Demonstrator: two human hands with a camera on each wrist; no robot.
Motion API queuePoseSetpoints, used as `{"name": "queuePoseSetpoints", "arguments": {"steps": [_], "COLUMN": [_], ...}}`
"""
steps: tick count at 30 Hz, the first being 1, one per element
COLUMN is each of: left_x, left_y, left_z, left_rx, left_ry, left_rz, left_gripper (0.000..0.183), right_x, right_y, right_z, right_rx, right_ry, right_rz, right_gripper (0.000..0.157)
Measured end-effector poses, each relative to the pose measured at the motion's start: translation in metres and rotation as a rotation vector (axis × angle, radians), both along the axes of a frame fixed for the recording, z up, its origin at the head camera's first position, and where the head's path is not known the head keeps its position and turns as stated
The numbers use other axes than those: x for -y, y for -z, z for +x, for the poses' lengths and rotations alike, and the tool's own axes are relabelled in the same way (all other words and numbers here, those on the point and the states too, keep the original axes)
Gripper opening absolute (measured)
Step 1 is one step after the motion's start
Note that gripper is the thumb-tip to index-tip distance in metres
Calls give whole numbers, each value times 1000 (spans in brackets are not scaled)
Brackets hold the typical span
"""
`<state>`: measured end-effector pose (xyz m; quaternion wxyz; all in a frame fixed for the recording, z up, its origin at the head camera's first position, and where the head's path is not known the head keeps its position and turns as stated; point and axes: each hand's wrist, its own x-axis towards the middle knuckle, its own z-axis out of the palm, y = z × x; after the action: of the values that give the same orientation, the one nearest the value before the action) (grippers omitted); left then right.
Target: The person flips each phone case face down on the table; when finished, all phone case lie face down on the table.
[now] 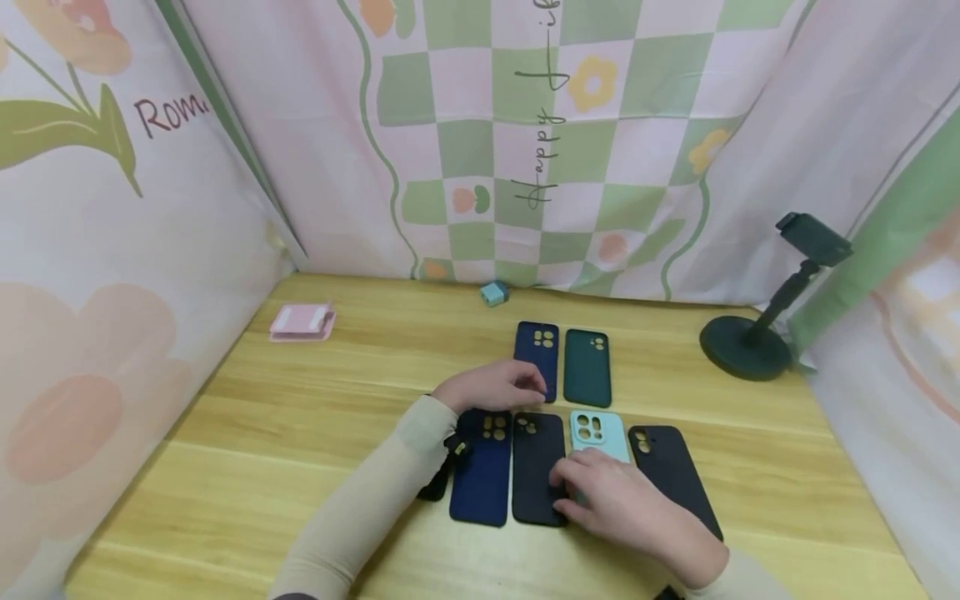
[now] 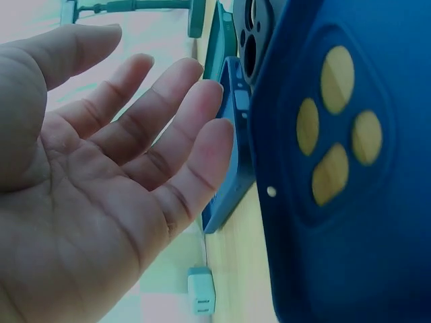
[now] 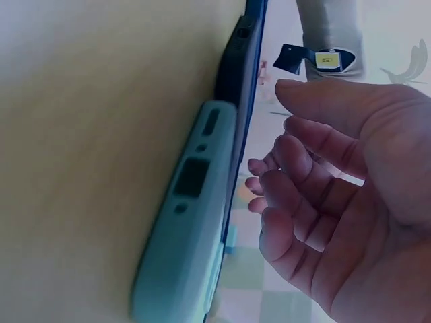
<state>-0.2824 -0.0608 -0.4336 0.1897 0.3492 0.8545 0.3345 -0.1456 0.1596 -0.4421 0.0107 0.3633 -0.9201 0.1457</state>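
My left hand point(image 1: 498, 386) hovers over the near end of a dark blue phone case point(image 1: 534, 358), fingers loosely bent and holding nothing. To the right of that case lies a dark green one point(image 1: 588, 379). In the left wrist view, another blue phone case point(image 2: 404, 202) with camera holes shows large beside the hand point(image 2: 114, 182). My right hand point(image 1: 618, 496), also without anything in it, is above a mint phone case point(image 1: 611, 429) and the edge of a black one point(image 1: 534, 475). The right wrist view shows relaxed fingers beside the mint case's end point(image 3: 182, 208).
In the near row are a dark blue case point(image 1: 480, 483), a black case point(image 1: 671, 467) at right and a dark item point(image 1: 435, 487) mostly hidden by my left forearm. Farther off are a pink object point(image 1: 300, 322), a small light-blue block point(image 1: 493, 293) and a black stand point(image 1: 746, 346).
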Motion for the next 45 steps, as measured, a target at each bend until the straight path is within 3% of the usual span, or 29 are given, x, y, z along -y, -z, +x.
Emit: {"name": "queuePoseSetpoints", "arguments": {"steps": [6, 12, 24, 31, 45], "left_x": [16, 34, 53, 57, 72], "left_y": [0, 3, 9, 10, 11], "left_z": [3, 7, 18, 20, 21], "left_rx": [-19, -39, -46, -48, -87], "left_ry": [-24, -83, -138, -130, -137], "left_rz": [-50, -59, -96, -126, -223], "left_gripper": [26, 20, 12, 14, 22], "right_x": [16, 32, 76, 90, 112], "right_y": [-3, 0, -4, -5, -2], "right_z": [-4, -4, 0, -2, -6], "right_rx": [41, 58, 129, 164, 137], "right_ry": [-30, -125, -202, -233, -288], "right_rz": [-48, -71, 74, 160, 205], "right_gripper": [15, 13, 17, 17, 18]}}
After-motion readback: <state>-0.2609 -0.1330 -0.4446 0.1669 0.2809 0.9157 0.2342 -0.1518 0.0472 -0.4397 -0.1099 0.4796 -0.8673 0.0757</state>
